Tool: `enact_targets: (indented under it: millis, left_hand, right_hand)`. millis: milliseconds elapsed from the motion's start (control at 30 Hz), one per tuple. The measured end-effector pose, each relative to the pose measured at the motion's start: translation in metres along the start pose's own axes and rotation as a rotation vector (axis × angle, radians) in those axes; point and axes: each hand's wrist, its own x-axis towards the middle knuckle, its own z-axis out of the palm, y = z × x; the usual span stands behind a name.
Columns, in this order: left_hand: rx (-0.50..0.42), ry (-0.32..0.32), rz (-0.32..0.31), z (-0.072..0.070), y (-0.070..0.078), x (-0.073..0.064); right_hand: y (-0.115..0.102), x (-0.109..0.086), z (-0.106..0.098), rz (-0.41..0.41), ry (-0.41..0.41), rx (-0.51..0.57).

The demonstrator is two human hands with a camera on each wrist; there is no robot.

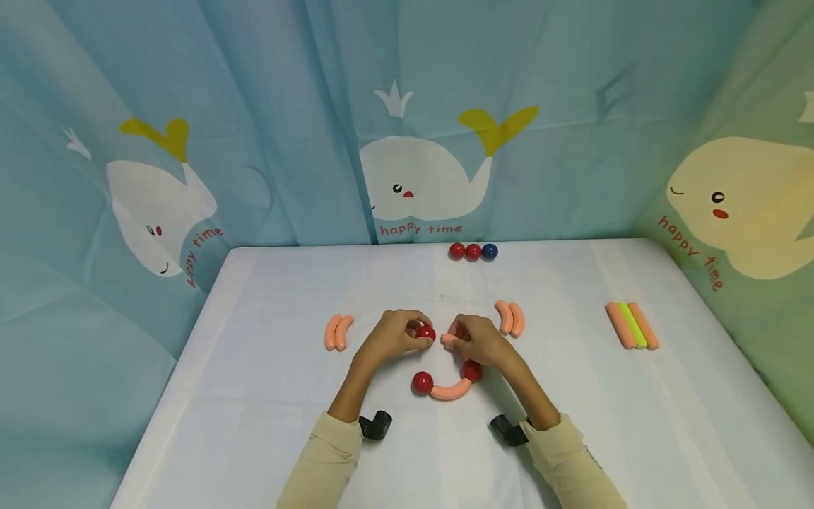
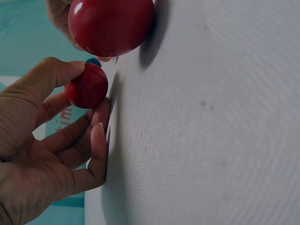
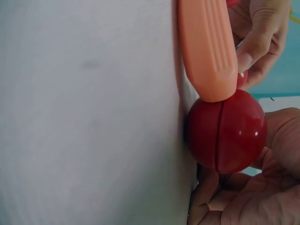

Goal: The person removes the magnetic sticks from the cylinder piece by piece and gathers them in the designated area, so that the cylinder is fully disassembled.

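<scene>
In the head view my left hand [image 1: 396, 334] pinches a red ball [image 1: 426, 333] between thumb and fingers; the left wrist view shows the same ball [image 2: 87, 87] at the thumb tip. Facing it, my right hand [image 1: 478, 339] pinches the end of a curved orange stick [image 1: 449, 340], which leads down toward a red ball [image 1: 472, 371]. That ball joins a second curved orange stick [image 1: 451, 391], whose other end meets another red ball [image 1: 422, 382]. In the right wrist view, a red ball [image 3: 227, 133] with the orange stick [image 3: 209, 51] attached partly hides my right hand [image 3: 267, 197].
Pairs of curved orange sticks lie to the left [image 1: 337, 332] and right [image 1: 510, 318]. Two red balls and a blue ball [image 1: 489, 252] line the back edge. Straight orange sticks [image 1: 620, 325] flank a green stick [image 1: 632, 325] at far right. A patterned curtain [image 1: 305, 177] hangs behind the table.
</scene>
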Motion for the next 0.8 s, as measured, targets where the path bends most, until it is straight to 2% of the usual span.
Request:
enact_targets:
  millis: [200,500,633,800]
  left_hand:
    - [-0.005,0.001,-0.003,0.001,0.0,0.001]
    - [-0.051,0.033,-0.078,-0.002,0.002,0.003]
    - [-0.039,0.069,-0.065,-0.006,0.003,0.012]
    - [-0.051,0.136,-0.045,-0.009,-0.002,0.034]
  right_hand:
    - [-0.001,0.0,0.001,0.029,0.011,0.009]
    - [0.003,0.001,0.002,0.019,0.004,0.053]
    - [0.003,0.0,0.002,0.023,0.016,0.05]
    - [0.003,0.0,0.004,0.032,0.015,0.072]
